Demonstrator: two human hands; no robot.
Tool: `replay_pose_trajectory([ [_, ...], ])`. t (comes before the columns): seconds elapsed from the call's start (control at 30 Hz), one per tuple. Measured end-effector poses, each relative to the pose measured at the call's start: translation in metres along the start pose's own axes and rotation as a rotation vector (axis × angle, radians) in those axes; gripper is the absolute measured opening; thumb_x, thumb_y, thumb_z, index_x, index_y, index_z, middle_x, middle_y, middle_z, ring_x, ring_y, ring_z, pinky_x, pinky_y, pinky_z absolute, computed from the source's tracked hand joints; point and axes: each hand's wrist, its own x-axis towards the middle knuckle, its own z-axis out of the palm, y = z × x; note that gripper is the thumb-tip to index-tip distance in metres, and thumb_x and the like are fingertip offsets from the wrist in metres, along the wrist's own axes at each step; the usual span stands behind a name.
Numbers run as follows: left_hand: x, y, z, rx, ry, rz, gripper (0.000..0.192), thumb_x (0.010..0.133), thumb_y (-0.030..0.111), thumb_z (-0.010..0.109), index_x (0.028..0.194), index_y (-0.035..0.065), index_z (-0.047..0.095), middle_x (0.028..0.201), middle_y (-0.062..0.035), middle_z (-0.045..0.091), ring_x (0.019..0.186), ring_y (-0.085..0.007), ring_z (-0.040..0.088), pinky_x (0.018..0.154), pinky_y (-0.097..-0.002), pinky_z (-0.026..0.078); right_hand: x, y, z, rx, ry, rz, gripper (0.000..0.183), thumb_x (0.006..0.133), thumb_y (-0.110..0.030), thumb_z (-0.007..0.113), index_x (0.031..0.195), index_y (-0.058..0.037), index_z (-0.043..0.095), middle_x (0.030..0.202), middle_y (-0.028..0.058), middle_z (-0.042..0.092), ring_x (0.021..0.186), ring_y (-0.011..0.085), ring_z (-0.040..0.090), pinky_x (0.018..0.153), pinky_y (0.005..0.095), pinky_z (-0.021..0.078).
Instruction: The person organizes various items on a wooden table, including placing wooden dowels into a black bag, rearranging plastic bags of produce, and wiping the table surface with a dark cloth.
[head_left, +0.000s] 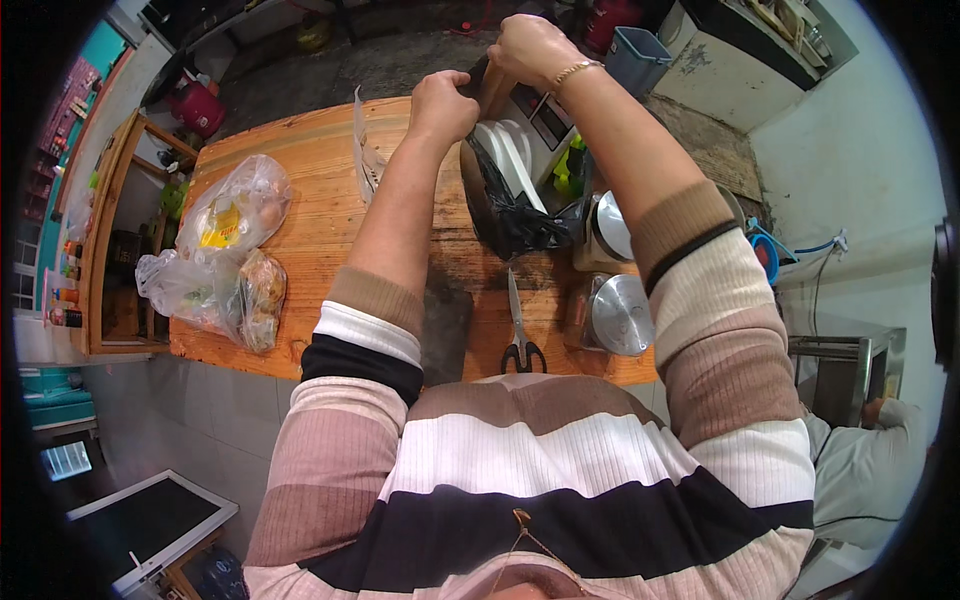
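My left hand (444, 109) is at the far side of the wooden table, fingers curled beside a dark edge. Farther off and to the right, my right hand (536, 49) is bent over the top of a wooden piece (492, 91). What either hand grips is hidden. Just below them sits an open black plastic bag (517, 234) with white plastic pieces (517, 161) in it. Behind the bag stands a grey device with a display panel (552, 124), and a bright green item (568, 169) shows beside it. Scissors with black handles (517, 330) lie close to my body.
Clear plastic bags of food (232, 217) lie on the table's left (315, 225). A thin clear bag (366, 154) is left of my forearm. Two jars with metal lids (622, 313) stand right. A grey bin (637, 60) is beyond. Another person's sleeve (862, 465) shows at lower right.
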Motion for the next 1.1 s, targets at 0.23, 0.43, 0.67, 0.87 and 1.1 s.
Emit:
replay_pose_trajectory([
  [0.23, 0.005, -0.005, 0.018, -0.026, 0.038, 0.031, 0.044, 0.065, 0.003, 0.057, 0.108, -0.0004, 0.066, 0.108, -0.0209, 0.064, 0.103, -0.0309, 0.062, 0.093, -0.0342, 0.046, 0.005, 0.007, 0.034, -0.238, 0.087, 0.044, 0.036, 0.085, -0.038, 0.059, 0.097, -0.0037, 0.064, 0.102, 0.0174, 0.066, 0.099, 0.0315, 0.063, 0.083, 0.0412, 0.0497],
  [0.43, 0.012, -0.014, 0.018, -0.139, 0.112, -0.096, 0.043, 0.065, 0.003, 0.055, 0.106, 0.0002, 0.067, 0.106, -0.0194, 0.065, 0.103, -0.0296, 0.062, 0.093, -0.0343, 0.046, -0.009, 0.004, 0.028, -0.169, 0.180, 0.066, 0.033, 0.087, -0.034, 0.057, 0.106, -0.0074, 0.055, 0.105, 0.0186, 0.064, 0.097, 0.0331, 0.063, 0.084, 0.0426, 0.0486],
  [0.67, 0.014, -0.022, 0.029, -0.245, 0.066, -0.058, 0.041, 0.067, 0.006, 0.062, 0.108, 0.0024, 0.066, 0.106, -0.0159, 0.066, 0.098, -0.0252, 0.063, 0.088, -0.0324, 0.047, -0.028, 0.009, 0.021, -0.151, 0.105, 0.007, 0.058, 0.085, -0.027, 0.056, 0.139, -0.0139, 0.038, 0.110, 0.0196, 0.061, 0.103, 0.0334, 0.060, 0.089, 0.0430, 0.0467],
  [0.87, 0.000, -0.011, 0.013, -0.195, 0.079, -0.016, 0.040, 0.072, 0.011, 0.068, 0.111, 0.0013, 0.064, 0.106, -0.0150, 0.066, 0.095, -0.0216, 0.064, 0.083, -0.0307, 0.049, -0.104, 0.008, -0.040, 0.087, -0.257, -0.220, 0.049, 0.075, -0.041, 0.070, 0.090, 0.0056, 0.064, 0.081, 0.0219, 0.065, 0.079, 0.0351, 0.064, 0.070, 0.0389, 0.0503],
  [1.1, -0.036, 0.022, 0.007, 0.130, 0.293, 0.222, 0.038, 0.077, 0.016, 0.066, 0.111, -0.0006, 0.062, 0.112, -0.0192, 0.061, 0.106, -0.0245, 0.058, 0.089, -0.0325, 0.045, -0.163, 0.038, 0.008, 0.129, -0.387, -0.237, 0.034, 0.076, -0.025, 0.070, 0.084, 0.0069, 0.063, 0.069, 0.0206, 0.060, 0.068, 0.0333, 0.060, 0.064, 0.0390, 0.0468],
])
